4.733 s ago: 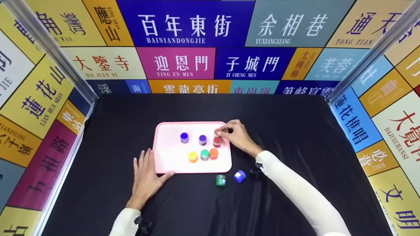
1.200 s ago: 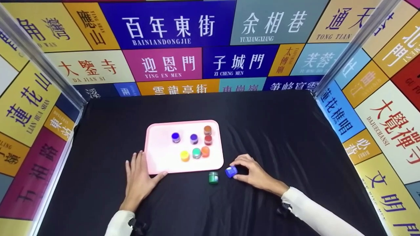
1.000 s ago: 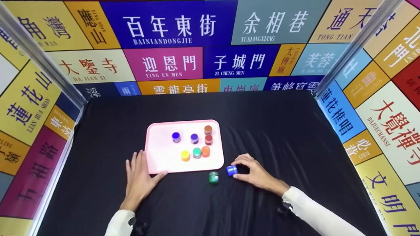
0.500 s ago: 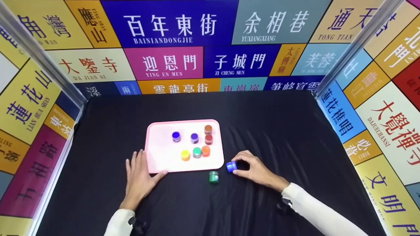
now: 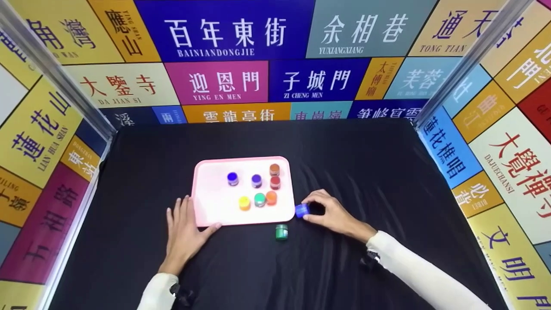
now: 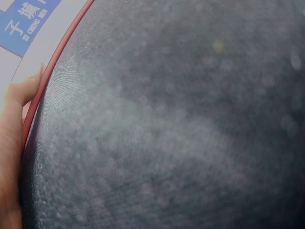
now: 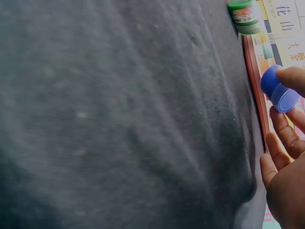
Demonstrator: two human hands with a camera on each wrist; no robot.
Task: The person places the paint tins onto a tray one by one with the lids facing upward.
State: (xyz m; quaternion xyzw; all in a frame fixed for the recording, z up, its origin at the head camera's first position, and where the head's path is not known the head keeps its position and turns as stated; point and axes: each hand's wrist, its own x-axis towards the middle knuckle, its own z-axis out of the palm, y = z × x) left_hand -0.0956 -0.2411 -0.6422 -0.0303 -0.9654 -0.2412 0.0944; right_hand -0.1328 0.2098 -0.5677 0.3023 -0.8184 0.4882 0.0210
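Note:
My right hand (image 5: 329,211) pinches a blue paint jar (image 5: 302,210) between thumb and fingers at the right edge of the pink tray (image 5: 215,215). In the right wrist view the blue jar (image 7: 279,89) is tilted, with the thumb on one side and fingertips on the other. My left hand (image 5: 185,232) rests at the tray's lower left corner, fingers straight along the left side and thumb on the front rim. The left wrist view shows the thumb (image 6: 19,109) at the rim. A green paint jar (image 5: 282,232) stands on the black cloth in front of the tray.
On the tray are a blue jar (image 5: 232,178), a purple jar (image 5: 256,181), a brown jar (image 5: 274,169), a red jar (image 5: 275,182), a yellow jar (image 5: 244,203), a light green jar (image 5: 259,199) and an orange jar (image 5: 271,198). Sign-covered walls (image 5: 215,82) enclose the table.
My right hand has let go of the brown jar on the tray, reached down to the blue jar on the cloth, and brought it up to the tray's right edge. My left hand stays at the tray.

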